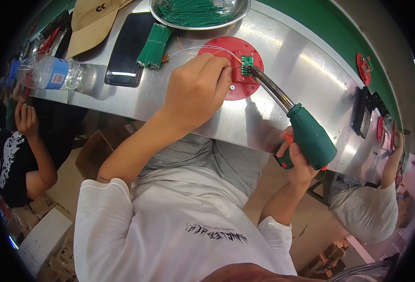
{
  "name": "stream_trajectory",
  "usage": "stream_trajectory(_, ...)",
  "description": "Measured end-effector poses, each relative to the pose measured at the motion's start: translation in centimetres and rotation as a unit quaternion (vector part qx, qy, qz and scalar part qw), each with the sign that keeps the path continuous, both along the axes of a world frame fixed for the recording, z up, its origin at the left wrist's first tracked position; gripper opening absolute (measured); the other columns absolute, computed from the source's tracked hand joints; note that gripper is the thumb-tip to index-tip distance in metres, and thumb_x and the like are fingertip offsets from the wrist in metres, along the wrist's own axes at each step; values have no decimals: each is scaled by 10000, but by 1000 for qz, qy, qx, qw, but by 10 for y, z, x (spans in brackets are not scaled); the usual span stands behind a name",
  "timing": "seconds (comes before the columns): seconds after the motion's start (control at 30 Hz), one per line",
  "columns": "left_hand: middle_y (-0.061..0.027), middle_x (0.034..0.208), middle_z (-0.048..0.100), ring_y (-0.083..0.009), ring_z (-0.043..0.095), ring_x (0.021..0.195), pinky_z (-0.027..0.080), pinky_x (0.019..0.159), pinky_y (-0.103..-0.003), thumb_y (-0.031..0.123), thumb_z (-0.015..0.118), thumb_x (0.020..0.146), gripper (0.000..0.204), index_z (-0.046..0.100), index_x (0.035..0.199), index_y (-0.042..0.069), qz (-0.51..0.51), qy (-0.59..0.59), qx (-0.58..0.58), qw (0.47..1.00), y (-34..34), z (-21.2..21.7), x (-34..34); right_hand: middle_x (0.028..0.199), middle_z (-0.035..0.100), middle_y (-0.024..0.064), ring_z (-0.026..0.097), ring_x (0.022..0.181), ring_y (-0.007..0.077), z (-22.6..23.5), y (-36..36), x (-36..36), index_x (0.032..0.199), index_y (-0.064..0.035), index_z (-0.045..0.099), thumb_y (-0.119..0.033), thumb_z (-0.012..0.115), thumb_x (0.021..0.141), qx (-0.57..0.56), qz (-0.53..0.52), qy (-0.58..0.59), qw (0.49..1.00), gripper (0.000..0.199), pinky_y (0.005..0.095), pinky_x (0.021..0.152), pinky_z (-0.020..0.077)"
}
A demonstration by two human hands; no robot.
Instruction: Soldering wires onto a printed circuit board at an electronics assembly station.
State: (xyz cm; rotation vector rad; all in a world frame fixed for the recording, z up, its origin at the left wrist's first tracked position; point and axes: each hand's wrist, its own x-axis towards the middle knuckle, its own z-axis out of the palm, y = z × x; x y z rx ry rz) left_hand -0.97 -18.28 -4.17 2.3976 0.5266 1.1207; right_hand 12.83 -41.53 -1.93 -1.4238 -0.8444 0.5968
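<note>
A round red plastic disc (246, 93) lies on the metal bench, with a small green circuit board (248, 60) on its raised middle block. My left hand (195, 89) reaches over the disc's left part. Its thumb and forefinger are pinched together on what looks like a thin wire running to the board. White and orange wires (212, 47) curve behind that hand to the board. My right hand (297, 162) grips the handle of a green soldering gun (313, 137). The gun's metal barrel slants left, and its tip touches or nearly touches the board's right edge.
A metal bowl (245, 17) of green wires, a bundle of green wires (155, 47), a black phone (130, 49), a cap (92, 23) and a plastic bottle (52, 73) stand left. Another red disc (363, 69) lies right. Two people work at either side.
</note>
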Motion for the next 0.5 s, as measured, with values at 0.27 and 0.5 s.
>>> stream_trajectory(0.27, -98, 746, 607, -273, 617, 636, 500, 549, -374, 59, 681, 821, 58, 632, 841, 35, -1, -5, 11, 1000, 2, -3, 1, 965, 655, 215, 603, 565, 214, 0, 3, 3, 1271, 96, 549, -98, 630, 867, -1, 9, 8, 1000, 455, 299, 502, 490)
stream_trajectory(0.5, -128, 811, 654, -263, 653, 650, 516, 569, -333, 2, 677, 850, 78, 652, 921, -19, -14, 15, 3, 1000, 3, 1, 0, 974, 640, 255, 607, 547, 231, -3, 2, 10, 1279, 120, 510, -166, 594, 912, 12, 7, 52, 999, 472, 302, 481, 498)
